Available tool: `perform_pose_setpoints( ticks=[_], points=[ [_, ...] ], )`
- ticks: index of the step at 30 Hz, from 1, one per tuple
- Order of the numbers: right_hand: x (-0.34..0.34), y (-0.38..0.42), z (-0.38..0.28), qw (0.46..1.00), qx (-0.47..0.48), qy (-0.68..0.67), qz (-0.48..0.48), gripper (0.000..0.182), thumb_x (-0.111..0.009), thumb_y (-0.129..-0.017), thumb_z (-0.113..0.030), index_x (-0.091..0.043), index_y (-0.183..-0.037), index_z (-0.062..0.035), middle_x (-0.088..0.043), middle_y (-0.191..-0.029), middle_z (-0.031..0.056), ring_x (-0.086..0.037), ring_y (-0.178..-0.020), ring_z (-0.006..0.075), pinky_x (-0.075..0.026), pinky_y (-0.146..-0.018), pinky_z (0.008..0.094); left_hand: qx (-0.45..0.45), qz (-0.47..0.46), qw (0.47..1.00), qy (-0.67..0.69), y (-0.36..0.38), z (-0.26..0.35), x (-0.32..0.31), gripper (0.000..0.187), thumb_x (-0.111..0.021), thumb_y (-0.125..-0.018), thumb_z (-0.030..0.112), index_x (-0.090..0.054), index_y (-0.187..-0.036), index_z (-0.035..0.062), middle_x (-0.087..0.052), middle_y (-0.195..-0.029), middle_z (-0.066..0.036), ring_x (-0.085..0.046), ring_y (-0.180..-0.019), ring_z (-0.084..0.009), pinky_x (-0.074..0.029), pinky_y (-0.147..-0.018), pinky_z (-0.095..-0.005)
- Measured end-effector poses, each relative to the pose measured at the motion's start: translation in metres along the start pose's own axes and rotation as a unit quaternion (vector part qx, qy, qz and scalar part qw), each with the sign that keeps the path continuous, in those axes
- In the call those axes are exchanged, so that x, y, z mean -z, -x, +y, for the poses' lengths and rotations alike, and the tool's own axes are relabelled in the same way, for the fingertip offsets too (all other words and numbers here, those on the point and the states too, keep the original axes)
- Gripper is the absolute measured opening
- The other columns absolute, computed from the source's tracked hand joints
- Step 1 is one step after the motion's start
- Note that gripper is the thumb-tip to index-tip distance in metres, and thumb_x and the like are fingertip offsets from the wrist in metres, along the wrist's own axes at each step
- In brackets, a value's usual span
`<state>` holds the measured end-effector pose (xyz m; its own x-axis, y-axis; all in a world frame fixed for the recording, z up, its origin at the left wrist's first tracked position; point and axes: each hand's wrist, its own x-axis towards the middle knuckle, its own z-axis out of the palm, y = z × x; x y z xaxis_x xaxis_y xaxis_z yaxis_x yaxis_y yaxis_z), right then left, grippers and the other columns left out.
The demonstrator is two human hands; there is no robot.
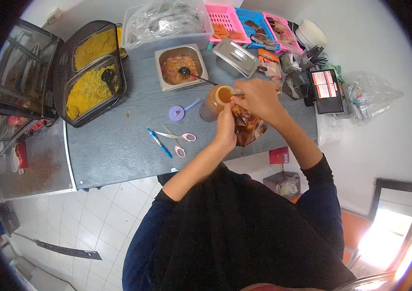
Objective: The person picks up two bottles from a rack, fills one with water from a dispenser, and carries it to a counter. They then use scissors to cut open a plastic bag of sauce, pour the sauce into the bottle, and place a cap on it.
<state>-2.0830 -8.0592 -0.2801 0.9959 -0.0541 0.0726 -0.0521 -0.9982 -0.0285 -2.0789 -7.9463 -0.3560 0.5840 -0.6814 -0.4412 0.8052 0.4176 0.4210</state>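
Observation:
A plastic bag of reddish-brown sauce [249, 128] hangs between my hands at the table's front edge. My left hand [226, 127] is closed on its near left side, beside the jar. From the right, my right hand [259, 98] pinches the bag's upper part close to the jar's mouth; the fingertips are partly hidden. The uncapped plastic jar [209, 110] has an orange-tinted inside and stands just left of the bag. To its left lies a purple lid [176, 113] with a strap.
Pink-handled scissors [179, 137] and a blue pen [159, 143] lie left. Behind are a steel pan of chopped food [158, 63] with a black ladle [184, 71], a lidded steel pan [237, 57], colored baskets [225, 18] and a yellow rice tray [89, 92]. A tablet [326, 91] stands right.

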Motion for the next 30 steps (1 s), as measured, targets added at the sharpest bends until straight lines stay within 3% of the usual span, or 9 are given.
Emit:
perform_pose_setpoints(
  ticks=[7,10,13,17,20,21,24,27,30],
  points=[
    [0.001,0.008,0.003,1.0,-0.001,0.019,-0.021,0.026,-0.069,-0.072,-0.033,-0.062,-0.078,-0.0094,-0.063,-0.069,0.0146,-0.064,-0.07,0.0344,-0.047,-0.056,0.0454,0.027,0.001,1.0,0.016,0.002,-0.008,-0.002,0.034,-0.04,-0.096,0.029,-0.054,-0.117,0.0062,-0.057,-0.119,-0.007,-0.056,-0.108,-0.0207,-0.042,-0.096,-0.0372],
    [0.0,0.034,0.015,0.995,0.025,-0.059,0.073,0.03,-0.07,-0.075,-0.033,-0.06,-0.077,-0.0052,-0.061,-0.065,0.0147,-0.059,-0.061,0.0352,-0.045,-0.054,0.0419,0.048,-0.056,0.996,-0.054,0.01,-0.015,0.0,0.034,-0.043,-0.097,0.03,-0.054,-0.116,0.005,-0.059,-0.114,-0.007,-0.057,-0.105,-0.0187,-0.043,-0.094,-0.0342],
    [0.032,0.073,0.03,0.974,-0.121,-0.189,-0.013,0.037,-0.069,-0.077,-0.036,-0.061,-0.079,-0.0006,-0.061,-0.074,0.0184,-0.059,-0.073,0.0364,-0.045,-0.062,0.043,-0.002,-0.168,0.956,-0.241,0.013,-0.023,0.004,0.036,-0.047,-0.097,0.035,-0.056,-0.112,0.0029,-0.062,-0.107,-0.007,-0.059,-0.1,-0.0182,-0.045,-0.089,-0.0323],
    [0.069,0.122,0.06,0.948,-0.265,-0.152,0.083,0.041,-0.067,-0.082,-0.037,-0.061,-0.077,0.0031,-0.059,-0.07,0.022,-0.056,-0.066,0.0394,-0.042,-0.059,0.0416,-0.121,-0.247,0.862,-0.426,0.016,-0.039,0.023,0.04,-0.053,-0.094,0.038,-0.06,-0.106,0.0007,-0.065,-0.103,-0.01,-0.061,-0.096,-0.0213,-0.048,-0.084,-0.0329],
    [0.077,0.137,0.082,0.901,-0.391,-0.097,0.161,0.04,-0.07,-0.082,-0.031,-0.055,-0.072,0.004,-0.047,-0.057,0.0154,-0.036,-0.052,0.0173,-0.036,-0.05,0.0344,-0.051,-0.254,0.818,-0.513,0.01,-0.037,0.071,0.038,-0.054,-0.094,0.038,-0.06,-0.109,0.0031,-0.064,-0.101,-0.007,-0.059,-0.093,-0.0155,-0.046,-0.079,-0.029],
    [0.07,0.136,0.086,0.901,-0.385,-0.08,0.185,0.04,-0.07,-0.082,-0.032,-0.055,-0.072,0.004,-0.048,-0.056,0.0149,-0.036,-0.053,0.0169,-0.036,-0.05,0.0346,-0.015,-0.253,0.798,-0.547,0.011,-0.028,0.086,0.038,-0.053,-0.095,0.038,-0.059,-0.111,0.0044,-0.063,-0.1,-0.006,-0.057,-0.091,-0.0125,-0.046,-0.077,-0.0272],
    [0.018,0.122,0.099,0.888,-0.402,-0.088,0.206,0.04,-0.067,-0.084,-0.033,-0.056,-0.072,0.004,-0.051,-0.057,0.0155,-0.039,-0.053,0.0168,-0.037,-0.051,0.0361,0.087,-0.207,0.747,-0.625,0.018,0.002,0.125,0.039,-0.057,-0.093,0.037,-0.059,-0.11,0.0026,-0.064,-0.094,-0.006,-0.06,-0.087,-0.0142,-0.047,-0.071,-0.0288],
    [-0.051,0.103,0.097,0.893,-0.361,-0.196,0.182,0.04,-0.068,-0.083,-0.035,-0.059,-0.076,0.0036,-0.054,-0.06,0.0166,-0.047,-0.054,0.0157,-0.039,-0.052,0.0354,0.02,-0.107,0.701,-0.705,0.009,0.032,0.186,0.041,-0.065,-0.087,0.036,-0.06,-0.108,0.0008,-0.065,-0.086,-0.009,-0.062,-0.079,-0.0193,-0.048,-0.065,-0.0303],
    [-0.131,0.095,0.12,0.878,-0.357,-0.237,0.215,0.046,-0.068,-0.08,-0.045,-0.064,-0.081,0.0015,-0.061,-0.064,0.0186,-0.061,-0.06,0.0325,-0.045,-0.058,0.0399,-0.189,0.086,0.584,-0.785,-0.006,0.06,0.203,0.056,-0.077,-0.073,0.03,-0.055,-0.115,0.0002,-0.06,-0.1,-0.018,-0.057,-0.092,-0.0313,-0.047,-0.076,-0.036]
  ],
)
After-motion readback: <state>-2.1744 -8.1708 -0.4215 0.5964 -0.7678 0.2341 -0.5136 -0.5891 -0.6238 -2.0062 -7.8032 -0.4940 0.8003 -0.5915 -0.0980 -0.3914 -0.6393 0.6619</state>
